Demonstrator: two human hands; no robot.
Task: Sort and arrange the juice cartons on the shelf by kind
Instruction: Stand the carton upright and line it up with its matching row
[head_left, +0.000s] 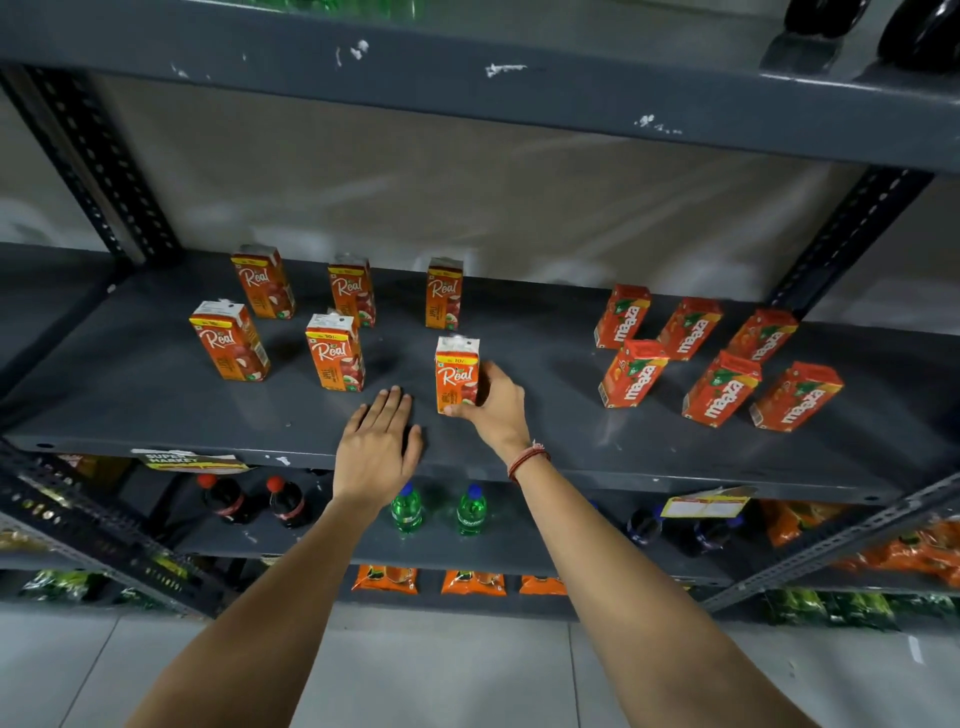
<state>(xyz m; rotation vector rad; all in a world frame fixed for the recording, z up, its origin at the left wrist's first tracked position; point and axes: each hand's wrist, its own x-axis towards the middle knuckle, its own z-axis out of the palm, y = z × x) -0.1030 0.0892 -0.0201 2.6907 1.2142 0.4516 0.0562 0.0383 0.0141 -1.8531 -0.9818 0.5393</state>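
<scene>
On the grey metal shelf stand several orange Real juice cartons at the left, in two rows, among them one at the front left and one at the back. Several red Maaza cartons stand grouped at the right. My right hand is wrapped around the right side of the front Real carton, which stands upright on the shelf. My left hand lies flat on the shelf, fingers apart, just left of that carton and touching nothing else.
The shelf above overhangs closely. Slotted uprights stand at the left and right. Below are dark cola bottles, green bottles and orange snack packets. A bare stretch of shelf separates the two carton groups.
</scene>
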